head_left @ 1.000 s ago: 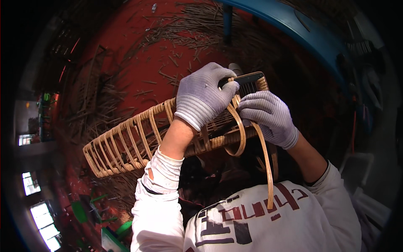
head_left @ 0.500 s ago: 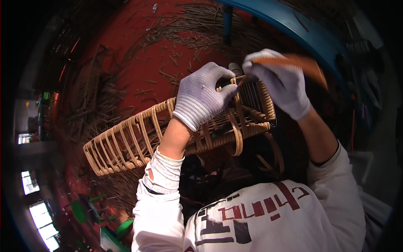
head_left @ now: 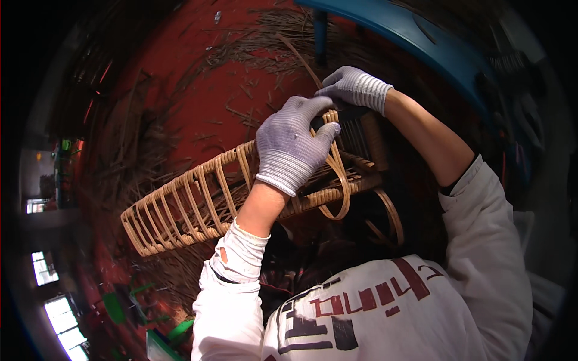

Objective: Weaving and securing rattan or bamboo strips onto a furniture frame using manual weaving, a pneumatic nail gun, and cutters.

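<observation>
A long, narrow frame of pale rattan [head_left: 194, 188], wrapped with cane along its edges and barred across, lies slantwise in front of me. My left hand [head_left: 296, 139], in a grey-white knit glove, closes over its upper edge near the right end. Thumb and fingers pinch the wrapped rail there. Just beyond, my right hand [head_left: 355, 87], gloved alike, is bent inward with its fingers closed on a brown cane strip [head_left: 301, 59], which points up and away to the left. Below my left hand, a loose cane loop [head_left: 344, 186] hangs from the frame. The right fingertips are partly hidden.
A heap of cut cane strips [head_left: 289, 30] covers the red floor [head_left: 198, 84] at the far side, with more scraps at left. A blue bench-like surface [head_left: 391, 27] stands at the upper right. Green items [head_left: 114, 307] are at lower left.
My right hand has swung left and away, over the rail beside my left hand. The strip, which trailed right in a blur, now points away to the left. My left hand keeps its hold.
</observation>
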`<state>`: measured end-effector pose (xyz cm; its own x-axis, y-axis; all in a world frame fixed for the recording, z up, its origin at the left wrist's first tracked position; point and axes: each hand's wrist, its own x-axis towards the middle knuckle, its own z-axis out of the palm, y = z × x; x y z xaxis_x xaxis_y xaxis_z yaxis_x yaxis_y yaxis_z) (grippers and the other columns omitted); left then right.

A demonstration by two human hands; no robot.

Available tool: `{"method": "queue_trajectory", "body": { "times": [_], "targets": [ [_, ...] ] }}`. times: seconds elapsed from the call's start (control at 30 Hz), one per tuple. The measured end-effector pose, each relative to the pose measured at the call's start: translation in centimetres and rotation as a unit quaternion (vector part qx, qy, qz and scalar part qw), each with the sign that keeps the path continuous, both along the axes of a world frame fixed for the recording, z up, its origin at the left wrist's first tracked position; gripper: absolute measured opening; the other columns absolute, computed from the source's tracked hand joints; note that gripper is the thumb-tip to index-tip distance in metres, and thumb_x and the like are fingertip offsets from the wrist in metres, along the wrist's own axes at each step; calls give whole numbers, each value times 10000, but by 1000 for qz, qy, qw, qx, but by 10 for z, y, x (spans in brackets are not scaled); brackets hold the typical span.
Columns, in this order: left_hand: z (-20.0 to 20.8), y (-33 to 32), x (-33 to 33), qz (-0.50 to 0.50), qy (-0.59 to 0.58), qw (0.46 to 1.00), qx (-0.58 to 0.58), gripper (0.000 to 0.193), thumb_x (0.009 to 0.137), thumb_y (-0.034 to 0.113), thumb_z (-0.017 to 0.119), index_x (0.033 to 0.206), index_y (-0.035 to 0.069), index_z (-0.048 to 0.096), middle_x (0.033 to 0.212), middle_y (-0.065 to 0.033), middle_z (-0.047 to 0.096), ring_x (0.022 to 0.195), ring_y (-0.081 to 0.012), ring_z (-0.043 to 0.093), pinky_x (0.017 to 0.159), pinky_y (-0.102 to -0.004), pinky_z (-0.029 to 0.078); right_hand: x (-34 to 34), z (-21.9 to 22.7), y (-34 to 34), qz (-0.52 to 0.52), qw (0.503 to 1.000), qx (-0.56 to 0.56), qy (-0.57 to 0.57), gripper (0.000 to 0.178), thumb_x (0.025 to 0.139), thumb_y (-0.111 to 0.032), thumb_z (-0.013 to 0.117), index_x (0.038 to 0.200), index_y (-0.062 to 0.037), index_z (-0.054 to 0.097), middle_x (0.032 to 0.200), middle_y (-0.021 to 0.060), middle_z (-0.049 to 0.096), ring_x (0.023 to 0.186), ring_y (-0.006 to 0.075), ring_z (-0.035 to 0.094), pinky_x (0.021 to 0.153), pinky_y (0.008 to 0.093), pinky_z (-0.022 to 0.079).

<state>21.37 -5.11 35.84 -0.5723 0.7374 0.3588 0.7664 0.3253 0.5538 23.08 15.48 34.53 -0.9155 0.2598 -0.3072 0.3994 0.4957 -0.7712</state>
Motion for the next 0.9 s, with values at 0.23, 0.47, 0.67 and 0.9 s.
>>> {"method": "queue_trajectory", "body": {
  "times": [0.23,0.47,0.67,0.9],
  "targets": [
    [6,12,3,-21,77,995,-61,291,800,253,796,1055,124,745,1039,-60,702,971,-253,673,895,-389,537,3,-6,5,27,998,52,-19,308,884,-339,729,961,-46,785,758,51,721,661,148,643,674,321,525],
    [-3,17,2,-45,154,987,-23,279,780,170,777,1046,105,719,1029,-83,687,1062,-306,613,964,-436,481,0,-4,0,37,987,152,-25,306,875,-346,722,948,-58,793,806,115,742,730,217,689,738,362,532],
    [-7,20,6,-51,160,986,-24,276,780,135,763,1050,113,710,1045,-94,679,1075,-304,611,962,-441,475,-4,-10,6,42,978,196,-54,376,840,-391,742,953,-34,781,889,164,744,819,305,709,814,404,539],
    [-6,21,6,-59,164,984,-29,317,779,125,766,1089,130,702,1055,-90,679,1087,-301,606,975,-437,463,11,12,-1,38,981,171,-80,402,873,-349,629,1073,-23,753,1076,209,725,984,339,710,859,425,542]
  ]
}}
